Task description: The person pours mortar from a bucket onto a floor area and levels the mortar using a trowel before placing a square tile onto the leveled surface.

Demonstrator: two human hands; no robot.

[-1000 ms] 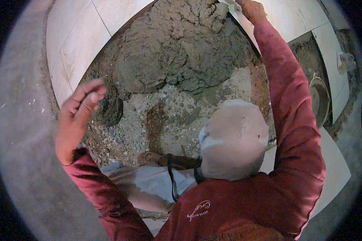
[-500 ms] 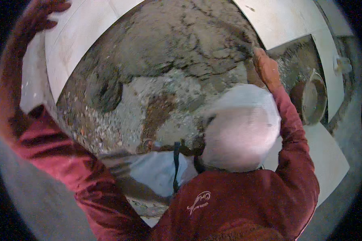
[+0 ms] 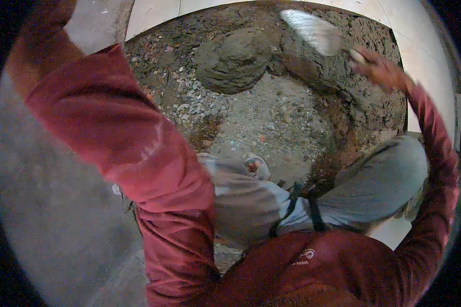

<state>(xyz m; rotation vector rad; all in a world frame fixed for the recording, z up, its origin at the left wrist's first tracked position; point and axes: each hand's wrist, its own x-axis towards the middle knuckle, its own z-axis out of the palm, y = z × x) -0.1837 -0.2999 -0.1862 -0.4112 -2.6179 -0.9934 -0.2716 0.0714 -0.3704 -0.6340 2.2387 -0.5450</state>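
— What is held in the right hand (image 3: 381, 69)?
— A flat grey metal trowel (image 3: 312, 31) is gripped by its handle at the upper right of the frame; its blurred blade is raised above the rough bed of grey-brown mortar and gravel (image 3: 271, 112).
— And the left hand?
— Only the red sleeve (image 3: 123, 138) is seen at the upper left; whether that hand is open cannot be told; pale floor tiles (image 3: 153, 13) are laid along the top edge.

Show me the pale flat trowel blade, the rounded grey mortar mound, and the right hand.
Pale flat trowel blade (image 3: 312, 31), head view, middle of blade.
Rounded grey mortar mound (image 3: 234, 61), head view, top of mound.
Right hand (image 3: 378, 67), head view, back of hand.
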